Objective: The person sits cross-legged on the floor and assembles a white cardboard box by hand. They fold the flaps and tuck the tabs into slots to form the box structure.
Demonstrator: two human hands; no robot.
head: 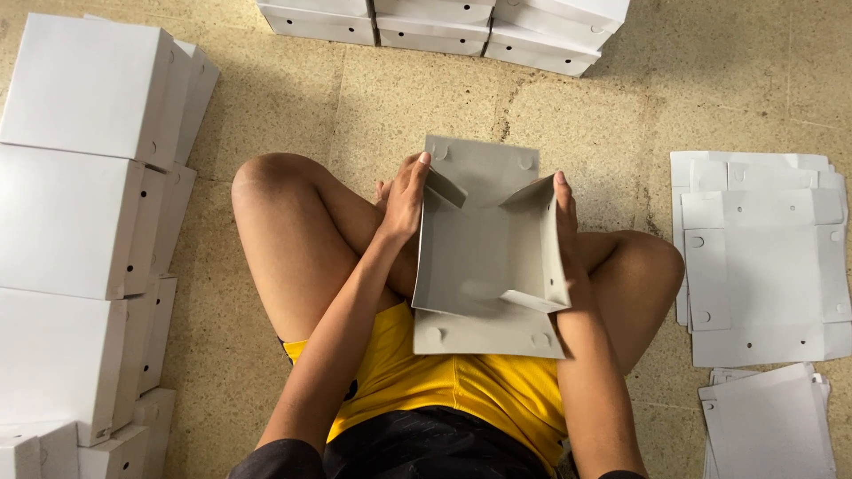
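Note:
I sit cross-legged on the floor with a half-folded grey cardboard box resting over my lap. Its two side walls stand up while the far flap and the near flap lie flat, each with round holes. My left hand presses against the outside of the left wall, thumb at its top edge. My right hand holds the right wall from outside, fingers mostly hidden behind the card.
Stacks of finished white boxes line the left side, and more white boxes stand at the top. Piles of flat unfolded white cardboard blanks lie on the tiled floor at the right, with another blank pile below them.

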